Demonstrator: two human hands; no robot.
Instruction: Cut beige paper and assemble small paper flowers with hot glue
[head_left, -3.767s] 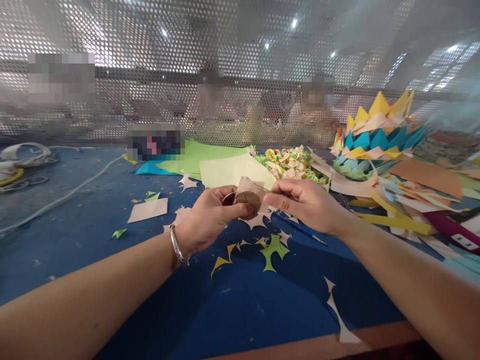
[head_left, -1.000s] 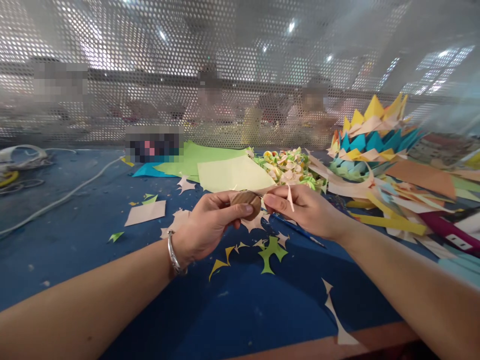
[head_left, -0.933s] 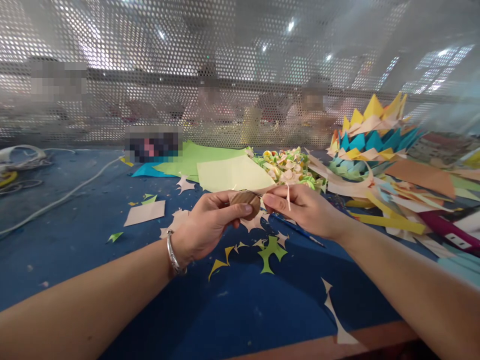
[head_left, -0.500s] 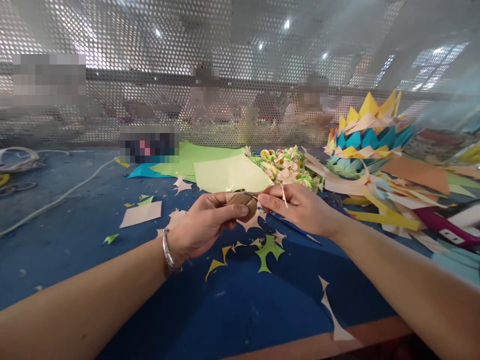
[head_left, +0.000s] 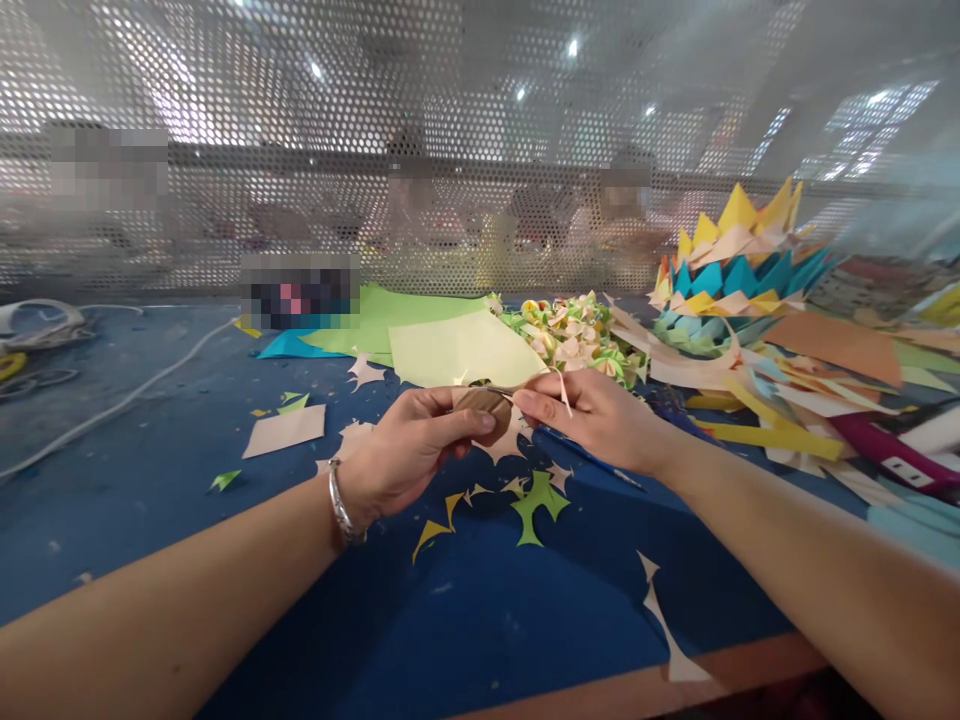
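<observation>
Between the thumb and fingers of my left hand (head_left: 405, 440) is a brown round disc (head_left: 487, 412) with a striped, wood-like face. My right hand (head_left: 592, 415) is closed in a pinch at the disc's right edge, on a thin dark tool whose kind I cannot make out. A narrow pale paper strip (head_left: 562, 388) curls up by its fingers. Under the hands lie pale paper scraps (head_left: 510, 435), and nearer me a green scrap (head_left: 538, 505) and a yellow scrap (head_left: 439, 530). A slim blue pen-like tool (head_left: 592, 460) rests on the table below my right wrist.
Behind the hands are a cream sheet (head_left: 457, 345), green paper (head_left: 397, 310) and a heap of small folded pieces (head_left: 570, 335). At right stand a layered pointed paper model (head_left: 742, 270), paper strips (head_left: 787, 420) and a purple object (head_left: 892, 460). A white cable (head_left: 142, 385) crosses the left.
Both hands stay nearly in place around the disc. The dark tool tip and the right fingertips have shifted slightly at its edge. The view has moved a little.
</observation>
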